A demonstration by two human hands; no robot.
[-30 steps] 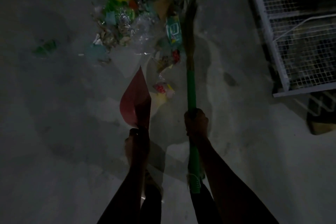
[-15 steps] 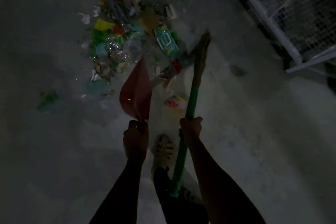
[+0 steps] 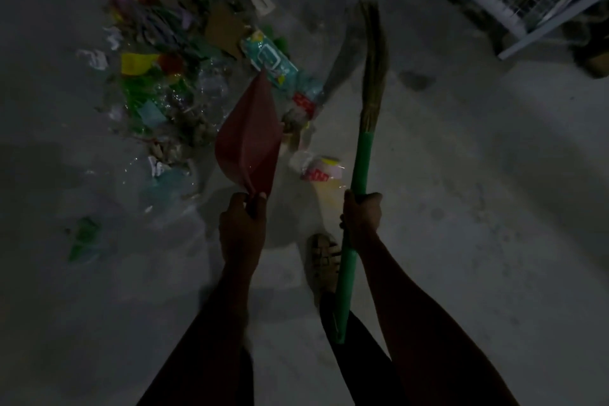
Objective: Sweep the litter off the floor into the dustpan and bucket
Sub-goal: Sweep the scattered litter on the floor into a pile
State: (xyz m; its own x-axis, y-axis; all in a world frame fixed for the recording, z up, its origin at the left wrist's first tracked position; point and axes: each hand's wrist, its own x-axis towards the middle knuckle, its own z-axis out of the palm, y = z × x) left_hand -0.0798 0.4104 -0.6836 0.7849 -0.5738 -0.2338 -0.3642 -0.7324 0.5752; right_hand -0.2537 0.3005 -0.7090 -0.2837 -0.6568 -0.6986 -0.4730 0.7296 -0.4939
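L hand (image 3: 243,221) pinches the rear of the red dustpan (image 3: 247,138); thumb and fingers are clamped on its edge, pan tilted, front lip at the near edge of the litter pile (image 3: 184,76). R hand (image 3: 362,217) is wrapped round the green handle of the broom (image 3: 361,168), bristles to the right of the pile, w/ motion blur. Bucket not in view.

Risks: pan lip off floor → litter slides under. Loose wrapper (image 3: 319,168) lies just behind the lip → prob. missed. Fast stroke → light plastic scatters.
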